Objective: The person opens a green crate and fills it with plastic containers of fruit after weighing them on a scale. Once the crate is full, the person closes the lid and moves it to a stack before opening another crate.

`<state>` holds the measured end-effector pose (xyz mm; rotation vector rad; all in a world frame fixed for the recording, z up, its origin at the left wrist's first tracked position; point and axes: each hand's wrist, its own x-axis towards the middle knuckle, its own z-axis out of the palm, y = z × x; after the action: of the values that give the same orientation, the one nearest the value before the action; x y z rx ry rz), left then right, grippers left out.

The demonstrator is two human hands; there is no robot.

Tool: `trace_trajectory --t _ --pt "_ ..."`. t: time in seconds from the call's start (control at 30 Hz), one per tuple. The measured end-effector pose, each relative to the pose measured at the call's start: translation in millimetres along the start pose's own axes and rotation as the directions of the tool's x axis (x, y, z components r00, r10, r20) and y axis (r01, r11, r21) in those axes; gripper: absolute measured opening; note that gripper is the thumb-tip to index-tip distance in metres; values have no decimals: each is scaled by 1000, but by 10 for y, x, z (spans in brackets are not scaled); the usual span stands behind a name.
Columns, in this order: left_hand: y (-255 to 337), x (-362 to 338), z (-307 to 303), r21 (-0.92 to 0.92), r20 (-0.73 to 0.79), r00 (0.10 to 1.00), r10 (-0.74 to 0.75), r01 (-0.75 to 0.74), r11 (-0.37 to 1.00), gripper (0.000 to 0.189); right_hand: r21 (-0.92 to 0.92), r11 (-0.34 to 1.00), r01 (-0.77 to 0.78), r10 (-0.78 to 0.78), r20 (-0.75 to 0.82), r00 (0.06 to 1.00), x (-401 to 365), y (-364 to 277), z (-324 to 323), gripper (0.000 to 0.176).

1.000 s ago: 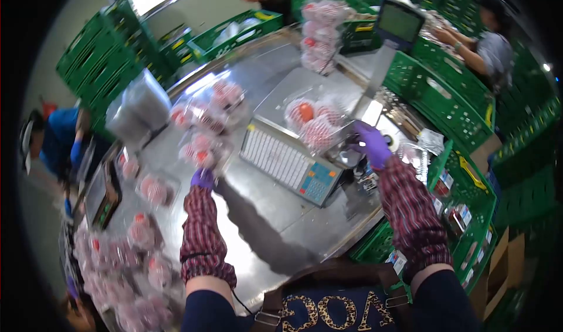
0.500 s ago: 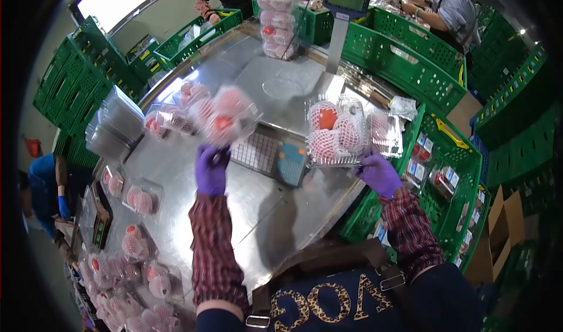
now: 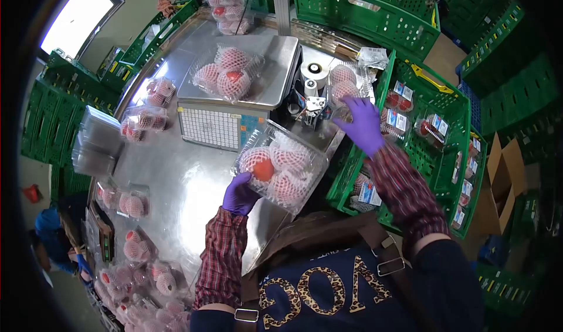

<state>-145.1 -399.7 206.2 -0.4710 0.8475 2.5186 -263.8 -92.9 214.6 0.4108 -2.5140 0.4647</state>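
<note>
My left hand (image 3: pixel 239 194), in a purple glove, is closed on the near corner of a clear plastic clamshell pack (image 3: pixel 284 182). The fruits inside wear pink foam nets, and one shows its red-orange skin. Tilted, the pack overlaps the front of the scale (image 3: pixel 208 127) in view. My right hand (image 3: pixel 363 124), gloved too, is open with thumb and fingers apart, right at the near end of a smaller netted-fruit pack (image 3: pixel 343 83). Beside it stands the label printer (image 3: pixel 314 106) with a white roll. Another pack of netted fruit (image 3: pixel 231 74) rests on the scale's metal plate.
A green crate (image 3: pixel 425 156) with labelled packs stands at the right. Netted-fruit packs (image 3: pixel 138 250) crowd the steel table's lower left, near stacked clear trays (image 3: pixel 97 141). A tower of packs (image 3: pixel 226 7) stands behind the scale. Other people are partly visible at the far edges.
The pack from my left hand now lies on the scale. My left hand has taken the pack that my right hand held; my right hand has let go and moved to the printer.
</note>
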Motion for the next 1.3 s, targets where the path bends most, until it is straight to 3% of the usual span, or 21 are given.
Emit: trace_trajectory --t 0.1,0.2,0.23,0.33,0.4,0.47,0.53,0.6,0.67,0.73,0.8,0.9,1.0,1.03,1.07,1.1,1.13,1.17,1.23,1.27,1.3 --pt "-192 -1 39 96 -110 982 154 -144 985 49 -69 995 76 -54 282 958 -115 320 513 29" --pt "-227 -19 354 341 -196 927 321 -242 908 63 395 837 -378 243 352 904 -205 399 342 29" --pt "-252 16 443 348 -184 921 344 -266 899 66 720 254 -646 303 575 760 -69 -32 -164 32" --pt "-405 175 687 336 -133 916 377 -317 887 73 732 388 -560 240 506 828 -176 -609 -408 35" --pt "-504 302 845 266 -104 917 386 -348 899 72 389 859 -334 264 223 939 -157 -575 -609 42" --pt "-613 391 1003 223 -83 925 371 -345 912 72 474 746 -468 423 205 883 -498 -249 -644 74" --pt "-818 485 1276 194 -33 944 327 -315 929 72 865 12 -501 484 434 760 -990 -72 -432 70" --pt "-1074 626 1566 282 260 901 347 -415 865 80 671 -651 -355 435 713 550 -1326 -2 -597 63" --pt "-1195 712 1589 434 341 938 68 -222 873 86 564 -822 -80 409 682 606 -1465 411 -865 60" --pt "-1212 718 1558 487 347 938 -20 -162 858 84 812 -559 -170 683 566 461 -1828 992 -971 57" --pt "-1107 677 1463 527 226 974 -9 -115 842 76 864 -208 -458 892 360 274 -1811 1166 -1310 53" --pt "-890 656 1108 504 104 994 33 -81 860 60 792 -98 -603 979 184 83 -2214 1864 -1045 42" --pt "-562 543 658 472 -68 995 66 -26 881 52 898 -234 -372 857 371 357 -2846 2849 -493 40" --pt "-441 483 546 471 -161 980 120 -30 882 49 553 586 -593 613 176 770 -2868 3136 -353 33" --pt "-337 431 352 470 -214 963 164 -46 881 46 867 -106 -488 609 444 657 -2898 3613 -159 31" --pt "-214 352 177 455 -284 941 185 -38 890 44 852 -331 -405 574 522 631 -2659 3625 -156 30" --pt "-108 273 -69 437 -333 920 206 -43 898 43 878 10 -478 606 375 701 -2728 3751 -177 35" --pt "4 194 -232 363 -385 895 227 -79 929 42 788 -296 -540 619 589 520 -2494 3761 -324 42" --pt "174 66 -653 248 -523 811 261 -148 957 42 343 233 -910 905 265 332 -2368 3736 -374 55" --pt "267 23 -820 217 -587 761 275 -179 960 42 -35 348 -937 937 -10 349 -2204 3732 -375 62" --pt "348 -39 -938 224 -625 716 311 -218 950 42 -42 593 -804 801 -69 594 -1956 3657 -373 60"
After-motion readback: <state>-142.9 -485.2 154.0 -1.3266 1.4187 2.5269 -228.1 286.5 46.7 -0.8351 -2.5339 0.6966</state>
